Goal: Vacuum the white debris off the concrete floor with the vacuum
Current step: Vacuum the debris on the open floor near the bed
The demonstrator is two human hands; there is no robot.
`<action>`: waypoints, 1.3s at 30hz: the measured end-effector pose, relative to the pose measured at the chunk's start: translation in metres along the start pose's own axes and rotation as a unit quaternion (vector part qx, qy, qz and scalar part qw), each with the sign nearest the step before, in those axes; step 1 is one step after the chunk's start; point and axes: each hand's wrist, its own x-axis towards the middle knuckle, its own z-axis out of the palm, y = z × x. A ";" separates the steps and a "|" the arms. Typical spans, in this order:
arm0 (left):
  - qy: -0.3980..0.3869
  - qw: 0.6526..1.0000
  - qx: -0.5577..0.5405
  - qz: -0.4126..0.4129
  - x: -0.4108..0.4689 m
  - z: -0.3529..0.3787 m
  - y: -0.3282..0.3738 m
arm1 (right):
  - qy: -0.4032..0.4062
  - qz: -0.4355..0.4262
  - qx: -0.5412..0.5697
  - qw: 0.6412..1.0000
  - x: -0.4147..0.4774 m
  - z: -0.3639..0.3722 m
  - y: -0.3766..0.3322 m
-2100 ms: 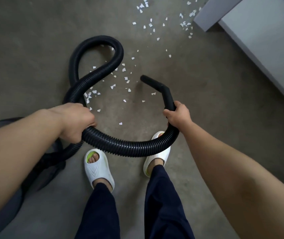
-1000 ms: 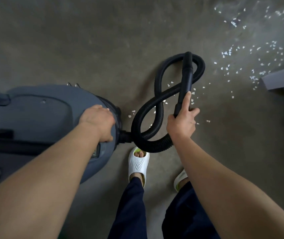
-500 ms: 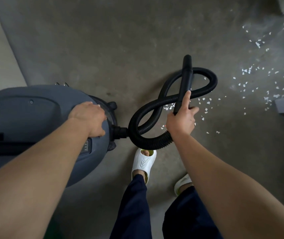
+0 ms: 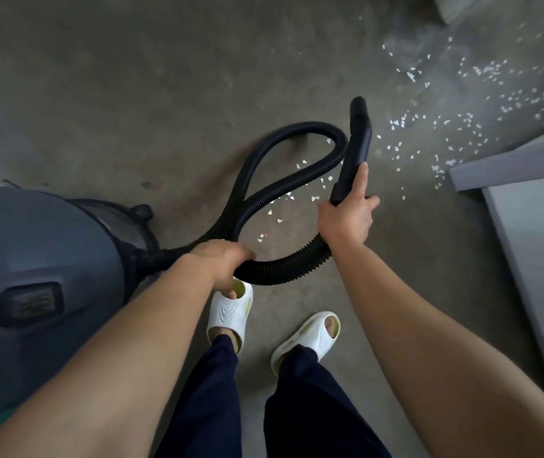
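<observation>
Head view: left grip (image 4: 221, 259) curls round the hose (image 4: 283, 271) beside the vacuum (image 4: 32, 242) at left; right grip (image 4: 345, 218) holds the nozzle (image 4: 358, 147), pointing far. White debris (image 4: 445, 127) scatters the floor (image 4: 164, 94) far right and under the hose loop.

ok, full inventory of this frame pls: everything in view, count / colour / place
vacuum body: one, grey-blue, left edge, on the floor
hose: one, black, ribbed, looped on the floor between vacuum body and nozzle
nozzle: one, black, rigid, centre right, tip pointing away from the person
white debris: many flecks, white, thickest upper right, some around the hose loop
concrete floor: grey-brown, throughout
grey unit: one, pale grey, right edge, kind unclear
slippers: two, white, bottom centre
trousers: dark navy, bottom centre
left hand: grips the hose near the vacuum body
right hand: grips the nozzle's lower end
</observation>
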 end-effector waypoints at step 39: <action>-0.113 0.846 0.520 0.029 0.078 -0.116 -0.023 | -0.145 0.214 0.296 0.920 0.059 0.028 0.136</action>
